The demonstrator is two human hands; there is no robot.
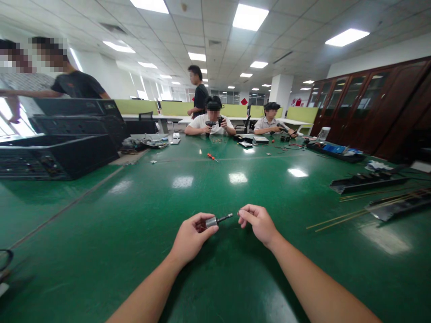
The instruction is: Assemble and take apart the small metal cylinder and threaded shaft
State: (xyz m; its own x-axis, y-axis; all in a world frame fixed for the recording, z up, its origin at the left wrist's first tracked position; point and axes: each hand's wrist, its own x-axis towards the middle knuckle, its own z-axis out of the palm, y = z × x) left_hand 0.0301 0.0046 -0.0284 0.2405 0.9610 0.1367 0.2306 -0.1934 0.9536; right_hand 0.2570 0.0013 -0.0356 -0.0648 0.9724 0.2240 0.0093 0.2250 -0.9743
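Held between the thumb and fingers of my left hand [192,235] is a silver cylinder with a thin shaft [213,221], looking like a small motor. Its dark shaft with a lighter tip points right. Just beyond that tip, apart from it, is my right hand [257,223], thumb and index finger pinched together. Whatever is in that pinch is too small to make out. Both hands are above the green table [232,273].
An orange-handled screwdriver [211,157] lies further off. Black computer cases [57,154] stand at left. Metal channels [370,181] and thin brass-coloured rods [340,224] lie at right. Two seated people [210,123] work across the table; others stand behind and at left.
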